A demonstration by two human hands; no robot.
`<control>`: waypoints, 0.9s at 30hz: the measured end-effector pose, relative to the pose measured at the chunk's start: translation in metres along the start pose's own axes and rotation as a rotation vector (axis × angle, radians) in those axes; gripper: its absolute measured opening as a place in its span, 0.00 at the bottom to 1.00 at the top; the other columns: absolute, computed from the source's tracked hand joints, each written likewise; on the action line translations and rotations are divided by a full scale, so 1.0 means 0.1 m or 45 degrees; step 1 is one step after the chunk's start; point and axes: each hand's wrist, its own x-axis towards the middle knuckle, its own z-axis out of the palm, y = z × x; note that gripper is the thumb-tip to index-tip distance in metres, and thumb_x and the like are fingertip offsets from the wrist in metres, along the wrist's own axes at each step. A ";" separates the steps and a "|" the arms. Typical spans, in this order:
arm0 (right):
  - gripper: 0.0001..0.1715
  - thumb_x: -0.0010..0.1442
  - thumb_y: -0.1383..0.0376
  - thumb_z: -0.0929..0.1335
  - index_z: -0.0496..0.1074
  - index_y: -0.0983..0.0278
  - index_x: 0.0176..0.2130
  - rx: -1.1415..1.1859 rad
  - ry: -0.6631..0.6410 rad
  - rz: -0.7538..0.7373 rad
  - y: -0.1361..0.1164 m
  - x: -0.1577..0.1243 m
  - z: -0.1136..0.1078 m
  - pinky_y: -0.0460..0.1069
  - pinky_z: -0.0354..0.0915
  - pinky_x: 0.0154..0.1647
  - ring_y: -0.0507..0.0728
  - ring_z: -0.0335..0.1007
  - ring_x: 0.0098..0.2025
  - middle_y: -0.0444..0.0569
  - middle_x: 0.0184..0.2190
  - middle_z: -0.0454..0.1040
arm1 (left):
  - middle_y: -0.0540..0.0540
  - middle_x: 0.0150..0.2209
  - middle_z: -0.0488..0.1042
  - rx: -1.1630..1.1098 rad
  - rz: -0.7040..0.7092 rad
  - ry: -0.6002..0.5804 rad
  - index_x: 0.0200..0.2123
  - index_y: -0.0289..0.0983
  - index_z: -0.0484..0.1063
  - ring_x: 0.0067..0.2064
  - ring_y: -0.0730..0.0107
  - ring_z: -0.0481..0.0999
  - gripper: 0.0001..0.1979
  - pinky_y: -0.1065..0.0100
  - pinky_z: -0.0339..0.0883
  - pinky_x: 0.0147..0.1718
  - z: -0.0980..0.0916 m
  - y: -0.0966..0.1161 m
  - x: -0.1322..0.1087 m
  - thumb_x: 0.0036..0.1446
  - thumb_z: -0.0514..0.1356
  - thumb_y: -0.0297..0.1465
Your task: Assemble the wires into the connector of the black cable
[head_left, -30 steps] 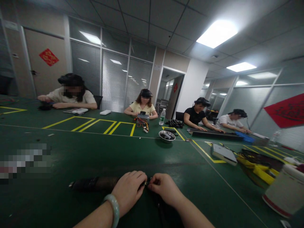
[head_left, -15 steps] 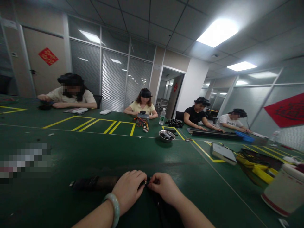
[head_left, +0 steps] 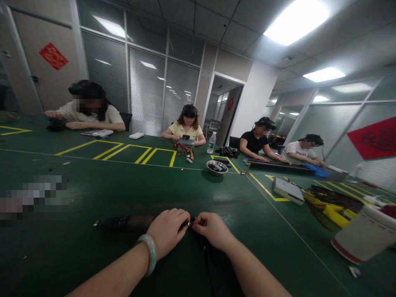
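Observation:
A long dark tube-shaped thing (head_left: pixel 136 223) with a brownish middle lies across the green table; its kind cannot be told. A small metal tip (head_left: pixel 97 223) shows at its left end. My left hand (head_left: pixel 170 226), a pale green bangle (head_left: pixel 150 252) on its wrist, is closed over the right end. My right hand (head_left: pixel 210 226) pinches close beside it; what its fingertips hold is mostly hidden. Between the two hands a tiny shiny metal piece (head_left: pixel 189 224) shows. A dark strip (head_left: pixel 206 255) runs down from there toward me, under my right forearm.
Ahead stands a metal bowl (head_left: pixel 217 167) of dark parts, with a water bottle (head_left: pixel 212 143) behind. A grey box (head_left: pixel 288 190), a yellow and black bag (head_left: pixel 335 210) and a white container (head_left: pixel 361 233) are at right. Several people sit across the green table (head_left: pixel 108 185).
The view has tilted slightly, so the table and hands appear higher in the picture. Both hands keep nearly the same hold at the right end of the dark tube-shaped thing.

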 end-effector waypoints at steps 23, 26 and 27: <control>0.04 0.53 0.66 0.70 0.75 0.64 0.31 -0.038 0.017 -0.056 -0.01 0.01 0.01 0.42 0.56 0.27 0.49 0.64 0.28 0.41 0.26 0.73 | 0.51 0.39 0.73 -0.059 -0.030 0.011 0.39 0.43 0.69 0.41 0.65 0.71 0.08 0.63 0.60 0.40 0.04 -0.03 0.01 0.56 0.55 0.29; 0.04 0.53 0.66 0.70 0.75 0.64 0.31 -0.045 0.024 -0.060 0.00 0.02 0.02 0.43 0.55 0.27 0.49 0.64 0.27 0.42 0.26 0.73 | 0.51 0.39 0.73 -0.058 -0.004 -0.013 0.38 0.43 0.70 0.41 0.64 0.70 0.07 0.63 0.59 0.40 0.04 -0.04 0.02 0.56 0.55 0.28; 0.03 0.53 0.66 0.69 0.75 0.64 0.31 -0.047 0.027 -0.060 0.00 0.02 0.02 0.43 0.55 0.27 0.49 0.63 0.27 0.41 0.25 0.73 | 0.51 0.39 0.73 -0.060 0.005 -0.017 0.38 0.44 0.70 0.42 0.64 0.70 0.08 0.63 0.59 0.40 0.03 -0.04 0.02 0.56 0.55 0.28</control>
